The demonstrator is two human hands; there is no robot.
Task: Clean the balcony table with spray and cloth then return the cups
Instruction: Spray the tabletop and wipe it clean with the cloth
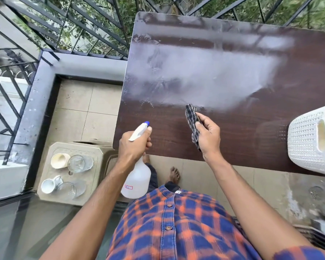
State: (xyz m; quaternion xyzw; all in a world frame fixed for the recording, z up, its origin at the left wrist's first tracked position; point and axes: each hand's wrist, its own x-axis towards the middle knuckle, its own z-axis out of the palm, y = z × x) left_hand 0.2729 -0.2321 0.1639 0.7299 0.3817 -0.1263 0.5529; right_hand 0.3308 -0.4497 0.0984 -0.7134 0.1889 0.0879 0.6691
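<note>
Left hand (134, 145) grips bottle (136, 179) at neck, nozzle toward table (167, 132). Right hand (208, 134) pinches folded cloth (192, 117) over near tabletop, at edge of pale film. Cups (58, 160) sit on stool (94, 184), left of table. Spraying step seemingly in hand; next likely needs cloth pressed flat, swept through film.

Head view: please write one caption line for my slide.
Left hand holds the spray bottle, right hand holds the cloth over the table; cups stand on a stool nearby.
</note>
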